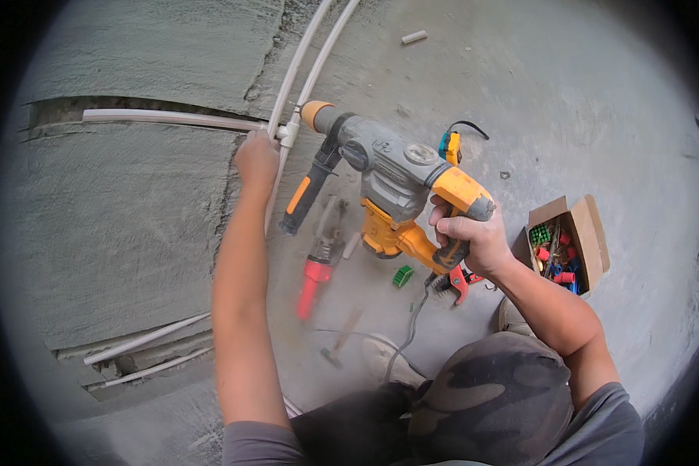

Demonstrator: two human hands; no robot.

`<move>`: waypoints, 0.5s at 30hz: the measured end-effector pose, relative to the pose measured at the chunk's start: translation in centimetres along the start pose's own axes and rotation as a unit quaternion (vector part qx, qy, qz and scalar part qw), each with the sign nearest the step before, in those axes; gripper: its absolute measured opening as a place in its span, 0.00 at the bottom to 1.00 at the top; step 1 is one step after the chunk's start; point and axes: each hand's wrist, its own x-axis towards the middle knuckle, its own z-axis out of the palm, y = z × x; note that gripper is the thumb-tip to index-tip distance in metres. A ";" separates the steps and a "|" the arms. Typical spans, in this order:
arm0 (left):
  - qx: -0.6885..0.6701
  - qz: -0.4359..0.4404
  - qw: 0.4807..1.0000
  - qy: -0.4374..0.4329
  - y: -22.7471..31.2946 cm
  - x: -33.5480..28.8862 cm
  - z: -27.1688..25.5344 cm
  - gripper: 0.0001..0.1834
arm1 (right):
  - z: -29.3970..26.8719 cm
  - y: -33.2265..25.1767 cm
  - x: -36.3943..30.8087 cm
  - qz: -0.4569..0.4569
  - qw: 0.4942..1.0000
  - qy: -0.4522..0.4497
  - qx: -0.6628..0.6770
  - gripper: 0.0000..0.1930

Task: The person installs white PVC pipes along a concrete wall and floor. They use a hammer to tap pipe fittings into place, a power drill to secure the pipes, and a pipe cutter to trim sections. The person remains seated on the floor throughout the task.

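Note:
My right hand (474, 239) is wrapped round the rear handle of a grey and yellow rotary hammer drill (396, 167). Its yellow-collared chuck points up and left, and a thin bit reaches toward the white pipes. Close to that bit, my left hand (257, 159) is closed at a white tee fitting (289, 133), on the white pipe (297, 66) beside it; the fingertips are partly hidden. A second white pipe (171, 117) runs left from there in a groove in the wall. The drill's black side handle (307, 190) hangs with no hand on it.
Below the drill lie a red-handled tool (314, 283), a green plastic piece (402, 276), a red pipe cutter (460, 284) and a hammer (342, 342). A tape measure (452, 147) lies beyond. An open cardboard box (594, 241) holds small coloured parts. The drill's cord (413, 326) trails past my shoe.

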 end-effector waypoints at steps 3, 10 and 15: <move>0.037 -0.001 0.999 -0.018 0.7 0.7 0.3 0.09 | -0.4 0.3 0.3 0.009 1.000 0.009 0.013 0.21; 0.060 -0.006 0.998 -0.035 1.2 1.2 -0.1 0.11 | -0.8 0.2 0.6 0.013 1.000 0.010 0.008 0.19; 0.059 -0.011 0.997 -0.055 1.1 1.9 -0.3 0.12 | -0.4 0.3 0.6 0.012 0.999 0.048 0.003 0.19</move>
